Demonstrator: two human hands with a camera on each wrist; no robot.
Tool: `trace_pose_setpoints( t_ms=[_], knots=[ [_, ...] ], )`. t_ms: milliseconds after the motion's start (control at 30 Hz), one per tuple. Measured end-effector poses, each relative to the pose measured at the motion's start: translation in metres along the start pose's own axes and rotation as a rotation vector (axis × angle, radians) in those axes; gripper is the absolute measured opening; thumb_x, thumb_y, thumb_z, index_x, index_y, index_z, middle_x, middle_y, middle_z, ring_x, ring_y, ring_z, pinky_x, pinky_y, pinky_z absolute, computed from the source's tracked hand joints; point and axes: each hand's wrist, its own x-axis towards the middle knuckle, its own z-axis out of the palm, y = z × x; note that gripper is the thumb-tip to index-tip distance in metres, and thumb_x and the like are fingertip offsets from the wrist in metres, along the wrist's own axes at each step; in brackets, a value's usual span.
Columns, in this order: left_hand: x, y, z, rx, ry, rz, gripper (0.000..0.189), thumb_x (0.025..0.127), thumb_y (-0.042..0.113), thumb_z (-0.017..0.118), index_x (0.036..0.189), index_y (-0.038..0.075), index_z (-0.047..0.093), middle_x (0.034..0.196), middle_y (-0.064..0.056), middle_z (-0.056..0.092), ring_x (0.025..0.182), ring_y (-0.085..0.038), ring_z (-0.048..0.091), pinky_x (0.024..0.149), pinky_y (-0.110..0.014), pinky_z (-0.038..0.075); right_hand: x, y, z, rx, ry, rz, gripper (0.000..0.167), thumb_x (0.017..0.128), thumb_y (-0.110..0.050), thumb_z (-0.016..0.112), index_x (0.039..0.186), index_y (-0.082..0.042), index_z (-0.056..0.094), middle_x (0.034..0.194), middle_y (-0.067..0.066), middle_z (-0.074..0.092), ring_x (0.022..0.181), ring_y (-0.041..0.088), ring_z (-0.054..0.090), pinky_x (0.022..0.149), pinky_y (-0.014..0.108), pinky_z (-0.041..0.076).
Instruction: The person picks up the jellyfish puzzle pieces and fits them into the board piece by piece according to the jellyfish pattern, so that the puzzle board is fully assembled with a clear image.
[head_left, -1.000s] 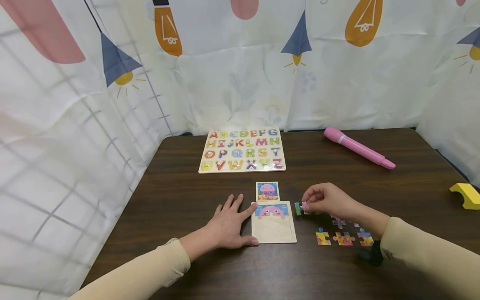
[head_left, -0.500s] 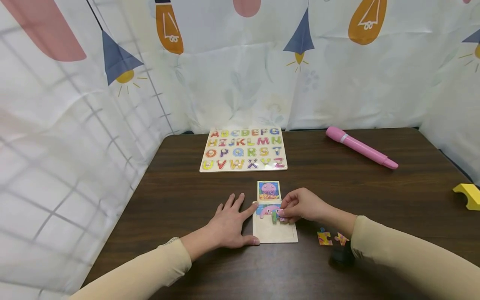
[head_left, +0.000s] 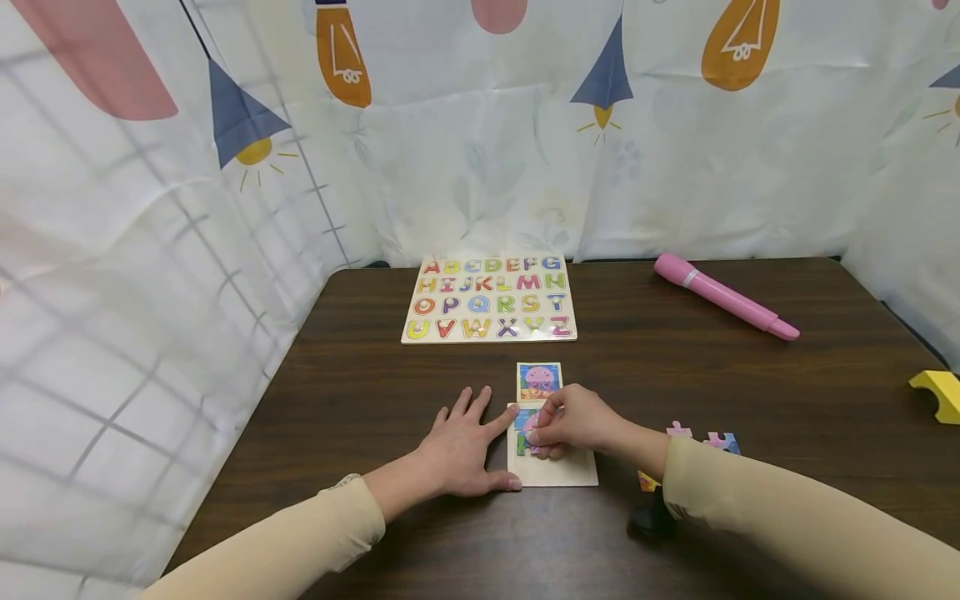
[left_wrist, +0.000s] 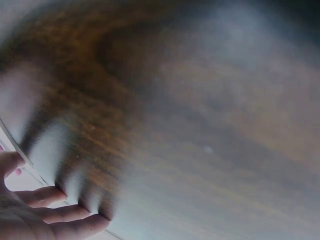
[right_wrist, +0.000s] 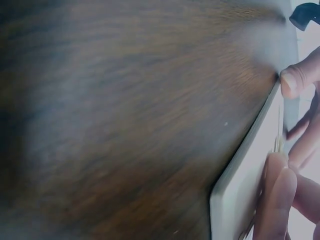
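Over the tray [head_left: 562, 473], the right hand [head_left: 576, 423] pinches a jigsaw piece [head_left: 522, 445], likely light, stiff and best edge-held, while the spread left hand [head_left: 463, 454] touches the tray's side.

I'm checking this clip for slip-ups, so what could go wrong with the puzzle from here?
The puzzle piece at the right hand's fingertips might end up seated crookedly in the frame. The right sleeve crosses the loose pieces in the head view, so it may brush them out of place. The left hand rests only at the frame's left side, so a firm push could shift it.
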Motion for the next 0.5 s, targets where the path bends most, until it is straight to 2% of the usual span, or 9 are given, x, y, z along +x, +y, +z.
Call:
trace_pose_setpoints(
  t_ms=[200,500],
  knots=[
    [0.000,-0.001,0.000,0.001,-0.001,0.002,0.095,0.083,0.073,0.068,0.161,0.031,0.034,0.169,-0.020,0.024,0.155,-0.048,0.021,0.115,-0.069,0.032,0.001,-0.007,0.002,-0.068,0.031,0.044,0.020,0.086,-0.010,0.083,0.080,-0.003,0.065,0.065,0.008,0.075,0.054,0.008,0.069,0.051,0.018,0.051],
    [0.000,-0.001,0.000,-0.005,-0.007,-0.003,0.095,0.083,0.073,0.068,0.161,0.032,0.034,0.169,-0.019,0.023,0.155,-0.047,0.020,0.115,-0.069,0.031,0.008,-0.013,0.000,-0.164,0.007,0.064,0.021,0.084,-0.009,0.084,0.076,-0.004,0.065,0.063,0.006,0.073,0.053,0.009,0.069,0.051,0.017,0.048]
  ],
)
